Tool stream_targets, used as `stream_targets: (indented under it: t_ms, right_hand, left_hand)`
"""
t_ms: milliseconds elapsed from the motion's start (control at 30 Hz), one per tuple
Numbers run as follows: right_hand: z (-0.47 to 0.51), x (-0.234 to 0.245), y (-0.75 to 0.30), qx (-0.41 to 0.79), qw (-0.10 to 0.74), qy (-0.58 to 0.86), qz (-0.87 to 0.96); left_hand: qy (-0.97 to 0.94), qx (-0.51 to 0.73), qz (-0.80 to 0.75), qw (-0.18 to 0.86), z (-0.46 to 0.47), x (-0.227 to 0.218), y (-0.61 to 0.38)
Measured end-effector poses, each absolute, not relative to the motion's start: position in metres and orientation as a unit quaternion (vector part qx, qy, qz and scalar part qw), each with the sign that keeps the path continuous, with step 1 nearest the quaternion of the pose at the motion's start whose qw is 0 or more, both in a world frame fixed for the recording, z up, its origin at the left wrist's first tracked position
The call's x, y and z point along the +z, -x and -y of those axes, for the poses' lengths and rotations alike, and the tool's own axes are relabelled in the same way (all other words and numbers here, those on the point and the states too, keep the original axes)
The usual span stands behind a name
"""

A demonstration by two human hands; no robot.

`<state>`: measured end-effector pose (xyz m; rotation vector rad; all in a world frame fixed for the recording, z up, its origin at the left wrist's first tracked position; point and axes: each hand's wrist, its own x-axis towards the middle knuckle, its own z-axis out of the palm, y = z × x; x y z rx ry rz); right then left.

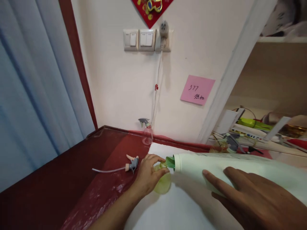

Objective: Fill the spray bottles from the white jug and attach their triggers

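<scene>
The side of a tipped, pale jug (192, 163) is touched by the spread, partly bent fingers of the right hand (251, 196); whether it is gripped cannot be told. A small yellow bottle (164, 184) is clasped near its top by the curled left hand (150, 172), beside the jug's green spout (170, 162). Left of that hand, a spray head (132, 164) is laid on the worktop (55, 182); beyond, a clear spray bottle (147, 136) is seen upright.

Between the fingers of our left hand (147, 174), we hold a small, rounded, translucent yellow-green bottle (163, 185) by its neck. Against our right hand's spread fingers (219, 184) lies a large pale-green plastic jug (192, 162), tipped nearly horizontal, its darker green spout (170, 162) beside our left fingertips.
</scene>
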<state>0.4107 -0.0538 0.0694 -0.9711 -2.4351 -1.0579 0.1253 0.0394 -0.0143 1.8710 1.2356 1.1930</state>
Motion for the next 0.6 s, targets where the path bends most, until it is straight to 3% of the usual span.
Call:
stream_targets:
  t_ms: [167, 267, 600]
  right_hand:
    - [0.051, 0.050, -0.412, -0.398, 0.154, 0.373, 0.824]
    - [0.050, 0.038, -0.414, -0.377, 0.193, 0.385, 0.820]
    - [0.042, 0.067, -0.433, -0.053, 0.407, 0.562, 0.718]
  left_hand:
    - [-0.697, 0.454, -0.468, 0.298, -0.039, -0.015, -0.124]
    - [-0.693, 0.455, -0.470, 0.305, -0.039, -0.014, -0.124]
    - [-0.698, 0.413, -0.466, 0.353, -0.050, -0.010, -0.111]
